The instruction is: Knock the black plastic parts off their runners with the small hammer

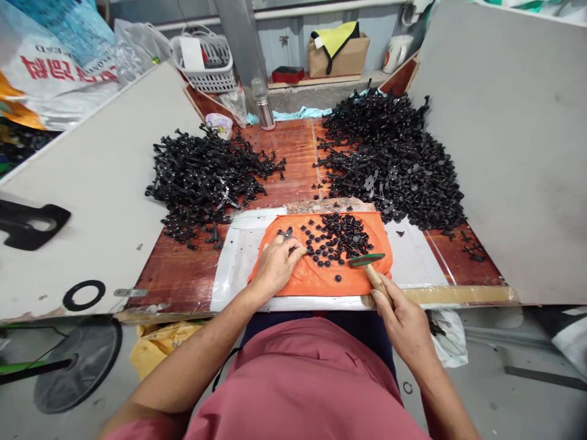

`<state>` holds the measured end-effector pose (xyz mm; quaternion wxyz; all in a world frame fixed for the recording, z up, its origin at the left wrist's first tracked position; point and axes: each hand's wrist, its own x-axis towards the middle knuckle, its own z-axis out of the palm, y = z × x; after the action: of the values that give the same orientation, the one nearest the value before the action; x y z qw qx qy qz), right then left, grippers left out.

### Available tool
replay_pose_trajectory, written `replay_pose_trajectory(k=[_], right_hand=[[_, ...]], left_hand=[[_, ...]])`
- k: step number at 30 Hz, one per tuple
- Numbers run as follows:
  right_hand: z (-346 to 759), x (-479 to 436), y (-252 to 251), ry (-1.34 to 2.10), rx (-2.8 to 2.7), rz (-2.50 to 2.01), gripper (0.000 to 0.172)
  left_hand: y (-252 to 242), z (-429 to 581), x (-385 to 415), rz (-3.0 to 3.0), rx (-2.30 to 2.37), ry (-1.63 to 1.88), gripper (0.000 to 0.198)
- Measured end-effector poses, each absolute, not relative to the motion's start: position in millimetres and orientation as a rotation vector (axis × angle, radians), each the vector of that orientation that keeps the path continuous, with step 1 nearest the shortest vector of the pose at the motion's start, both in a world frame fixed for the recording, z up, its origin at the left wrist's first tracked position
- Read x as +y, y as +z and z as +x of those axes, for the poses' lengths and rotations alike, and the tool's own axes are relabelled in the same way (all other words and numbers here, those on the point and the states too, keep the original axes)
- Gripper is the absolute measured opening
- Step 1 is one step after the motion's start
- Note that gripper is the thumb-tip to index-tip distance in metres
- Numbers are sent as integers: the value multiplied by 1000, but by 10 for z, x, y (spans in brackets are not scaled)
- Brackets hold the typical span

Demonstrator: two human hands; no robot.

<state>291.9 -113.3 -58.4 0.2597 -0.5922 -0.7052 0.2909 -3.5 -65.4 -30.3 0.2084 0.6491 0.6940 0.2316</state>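
Observation:
My left hand [276, 264] is closed at the left part of an orange cloth [293, 284], its fingers around a small black branched part [285, 233]. The thumb and forefinger come together beside the small round black pieces [343, 235] lying loose on the cloth. In my right hand [403, 318] is the wooden handle of a hammer [376, 281], whose green-edged head [367, 260] hangs over the right side of the cloth, near the round pieces.
Large heaps of black parts lie at the left [202, 174] and right [389, 153] of the red-brown table [293, 137]. Behind stand a steel bottle [265, 110], a white basket [208, 76] and a cardboard box [339, 58]. Pale panels [509, 134] flank the table.

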Motion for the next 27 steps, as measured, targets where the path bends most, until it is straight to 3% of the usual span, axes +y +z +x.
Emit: replay_pose_trajectory(k=[20,27], right_hand=[[2923,-1134,-525,752,-1963,-1620,50],[2749,-1015,-186,693,-2130,-1569,51]], left_hand=[[-367,-38,-697,1951,1953,690,22],[-354,-117,-661,1968,1812,656,21]])
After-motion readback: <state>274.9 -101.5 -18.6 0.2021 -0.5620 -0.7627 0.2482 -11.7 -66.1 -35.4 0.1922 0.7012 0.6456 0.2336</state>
